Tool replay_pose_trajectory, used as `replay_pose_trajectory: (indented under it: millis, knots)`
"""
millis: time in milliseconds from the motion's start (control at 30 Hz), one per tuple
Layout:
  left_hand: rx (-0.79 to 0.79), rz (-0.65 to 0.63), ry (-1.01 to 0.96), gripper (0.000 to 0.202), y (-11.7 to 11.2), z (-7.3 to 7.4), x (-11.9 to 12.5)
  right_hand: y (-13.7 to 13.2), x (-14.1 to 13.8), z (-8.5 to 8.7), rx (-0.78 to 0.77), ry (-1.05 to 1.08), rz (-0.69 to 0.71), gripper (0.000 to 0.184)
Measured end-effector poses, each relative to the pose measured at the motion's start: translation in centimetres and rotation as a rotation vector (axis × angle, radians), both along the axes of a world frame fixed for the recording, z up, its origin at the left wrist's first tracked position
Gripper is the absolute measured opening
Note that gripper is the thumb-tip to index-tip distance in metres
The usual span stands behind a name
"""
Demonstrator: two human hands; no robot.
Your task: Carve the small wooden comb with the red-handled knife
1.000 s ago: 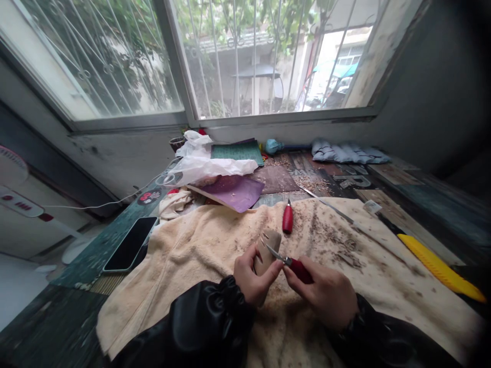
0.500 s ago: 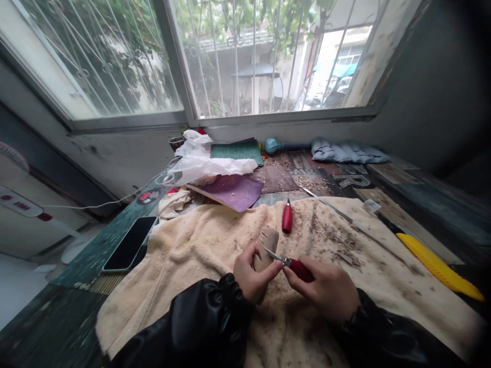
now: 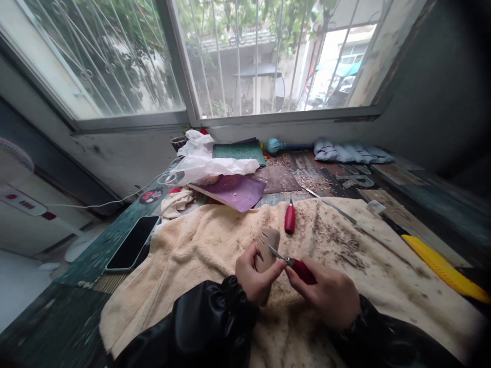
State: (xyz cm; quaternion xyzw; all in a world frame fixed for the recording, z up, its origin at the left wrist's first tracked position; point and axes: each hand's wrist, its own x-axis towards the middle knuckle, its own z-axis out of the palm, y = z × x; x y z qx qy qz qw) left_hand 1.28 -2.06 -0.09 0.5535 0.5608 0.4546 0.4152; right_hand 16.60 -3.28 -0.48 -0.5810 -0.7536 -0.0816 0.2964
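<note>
My left hand [image 3: 253, 276] is closed around a small block of wood [image 3: 269, 242] that has several notches cut in its upper left part. In my right hand [image 3: 330, 294] is a carving knife [image 3: 301, 268] with a red handle, its blade pointing up and left against the wood. My left thumb lies close to the base of the blade. Just beyond the block, a second red-handled carving knife [image 3: 290, 219] rests on a beige towel [image 3: 192, 255] strewn with wood shavings [image 3: 351, 248]. Both palms are hidden.
A yellow-handled saw [image 3: 445, 268] lies at the right, its thin blade reaching across the towel. On the left is a phone [image 3: 132, 244]. Purple paper [image 3: 240, 193], a white plastic bag [image 3: 226, 166] and a green mat [image 3: 241, 152] lie farther back, below the window.
The knife tip has shifted slightly along the wood. The whole view has moved a little, and both hands keep their holds.
</note>
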Motion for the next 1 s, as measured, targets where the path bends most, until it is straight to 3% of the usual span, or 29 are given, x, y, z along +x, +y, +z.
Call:
replay_pose_trajectory:
  millis: [200,433,667,833,1000]
  knots:
    - [-0.003,0.006,0.015,0.034,0.05,-0.09,-0.08,0.14,0.08,-0.28,0.053,-0.011,0.017,0.046]
    - [-0.041,0.026,-0.036,0.035,0.22,-0.18,0.13,0.18,-0.05,-0.25,-0.037,0.042,0.035,0.045]
    - [-0.091,-0.062,-0.171,0.035,0.58,0.15,-0.11,0.66,0.61,-0.54,-0.155,0.054,0.153,0.043]
    - [-0.103,-0.114,-0.182,0.033,0.62,-0.02,-0.3,0.58,0.55,-0.17,-0.135,0.047,0.084,0.049]
    - [-0.086,-0.1,-0.153,0.034,0.7,0.0,-0.27,0.69,0.84,-0.37,-0.121,0.011,0.132,0.045]
